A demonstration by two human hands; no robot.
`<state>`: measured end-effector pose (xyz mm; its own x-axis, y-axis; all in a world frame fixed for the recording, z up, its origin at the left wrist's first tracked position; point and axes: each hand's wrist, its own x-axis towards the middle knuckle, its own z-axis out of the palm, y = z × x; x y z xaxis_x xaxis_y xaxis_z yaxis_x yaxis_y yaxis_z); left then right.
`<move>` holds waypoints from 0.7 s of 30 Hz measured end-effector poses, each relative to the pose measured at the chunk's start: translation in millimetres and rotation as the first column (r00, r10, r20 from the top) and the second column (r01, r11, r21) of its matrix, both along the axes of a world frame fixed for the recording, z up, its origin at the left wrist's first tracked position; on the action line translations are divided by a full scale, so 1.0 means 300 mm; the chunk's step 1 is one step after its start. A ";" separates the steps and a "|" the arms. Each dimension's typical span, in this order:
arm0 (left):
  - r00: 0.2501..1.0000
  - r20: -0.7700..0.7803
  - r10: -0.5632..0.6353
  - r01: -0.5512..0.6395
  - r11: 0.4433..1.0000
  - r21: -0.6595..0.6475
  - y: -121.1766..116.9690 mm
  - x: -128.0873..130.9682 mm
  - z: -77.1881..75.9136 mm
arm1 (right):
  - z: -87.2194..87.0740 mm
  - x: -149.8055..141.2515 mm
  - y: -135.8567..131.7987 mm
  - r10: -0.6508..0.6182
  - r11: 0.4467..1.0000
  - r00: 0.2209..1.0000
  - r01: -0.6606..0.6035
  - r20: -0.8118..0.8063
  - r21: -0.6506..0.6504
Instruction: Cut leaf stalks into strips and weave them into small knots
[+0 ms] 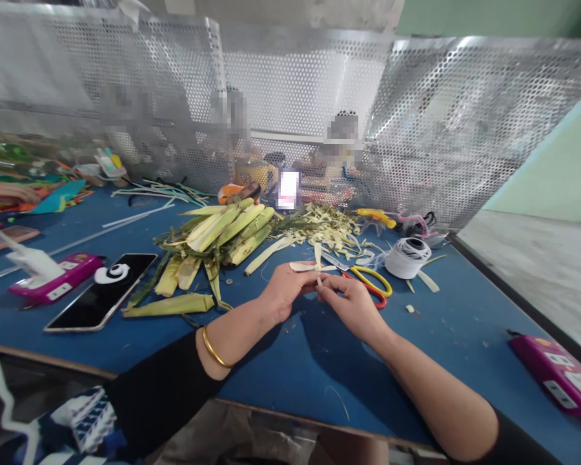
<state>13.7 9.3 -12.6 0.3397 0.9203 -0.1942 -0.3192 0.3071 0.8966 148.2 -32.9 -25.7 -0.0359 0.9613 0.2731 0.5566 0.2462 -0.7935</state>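
Note:
A small cross of pale corn husk strips (318,256) is pinched between my two hands above the blue table. My left hand (286,287) has its fingers closed on the left side of it, with thumb on top. The thumb and forefinger of my right hand (351,302) are closed on the lower strip. Right behind my right hand lie scissors (378,279) with one red and one yellow handle, blades pointing left. A spool of white thread (407,257) stands to their right. Beyond my left hand is a pile of corn husks (227,231).
Husk scraps (329,226) are heaped at the back, before a perforated metal screen (305,77). A black phone (101,294) and a magenta power strip (61,278) lie left, another magenta power strip (559,374) right. Another person's hand (10,192) rests among coloured pieces at far left.

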 end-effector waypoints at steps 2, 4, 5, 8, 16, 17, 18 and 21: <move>1.000 -0.016 0.014 -0.014 1.000 -0.013 -0.002 -0.002 0.002 | -0.001 0.001 -0.001 0.024 1.000 1.000 -0.024 -0.009 -0.018; 0.999 -0.027 0.021 -0.021 0.999 -0.026 -0.004 -0.003 0.004 | -0.001 -0.001 -0.002 0.039 0.999 0.999 -0.039 -0.003 -0.034; 0.999 -0.029 0.023 -0.024 0.999 -0.030 -0.005 -0.004 0.005 | 0.000 -0.003 -0.003 0.042 0.998 0.999 -0.042 0.007 -0.040; 0.999 -0.036 0.021 -0.022 0.999 -0.028 -0.006 -0.004 0.011 | 0.006 -0.007 -0.010 0.040 0.999 0.997 -0.039 0.064 -0.029; 0.994 -0.113 -0.003 -0.001 0.999 -0.033 0.005 -0.023 0.027 | 0.027 0.032 -0.007 -0.248 0.927 0.951 0.178 0.186 0.329; 0.993 -0.111 -0.033 0.029 0.999 -0.037 0.005 -0.026 0.029 | 0.026 0.039 -0.001 -0.266 0.923 0.946 0.196 0.183 0.330; 0.992 -0.111 -0.064 0.059 0.997 -0.043 0.004 -0.028 0.030 | 0.024 0.045 0.005 -0.259 0.931 0.946 0.190 0.197 0.311; 0.985 -0.146 -0.094 0.090 0.995 -0.032 0.001 -0.028 0.027 | 0.016 0.053 0.017 -0.163 0.967 0.937 0.090 0.310 0.239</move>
<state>5.2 9.6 -4.6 0.3887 0.8805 -0.2714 -0.1534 0.3523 0.9232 164.1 -27.7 -21.0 -0.0399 0.8820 0.4696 0.8121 0.3024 -0.4991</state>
